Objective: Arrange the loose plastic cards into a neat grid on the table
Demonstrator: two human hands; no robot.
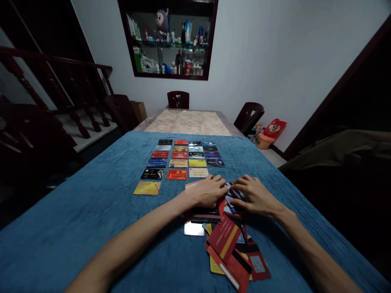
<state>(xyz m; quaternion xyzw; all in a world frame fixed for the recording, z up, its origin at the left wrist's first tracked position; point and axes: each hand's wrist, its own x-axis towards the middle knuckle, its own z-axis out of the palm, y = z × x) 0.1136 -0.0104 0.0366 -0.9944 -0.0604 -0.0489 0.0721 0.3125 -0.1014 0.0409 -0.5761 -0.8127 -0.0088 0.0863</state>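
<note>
My left hand [210, 191] rests over a loose pile of cards, its fingers bent and close together, the tips reaching the edge of a dark card with pale marks [232, 197]. Whatever lies under its fingers is hidden. My right hand [258, 196] has that dark card between its thumb and curled fingers, low over the pile. Nearer to me, several mixed cards overlap, among them a dark red card with a yellow stripe [224, 238] and an orange-red card [233, 272]. A shiny silver card [194, 228] sticks out below my left wrist.
Beyond my hands, several cards lie flat in rows and columns, with a yellow card [147, 188] at the near left and a black card [152, 174] behind it. A blue cloth [100, 203] covers this part of the table [189, 121]. Chairs [178, 99] stand around it.
</note>
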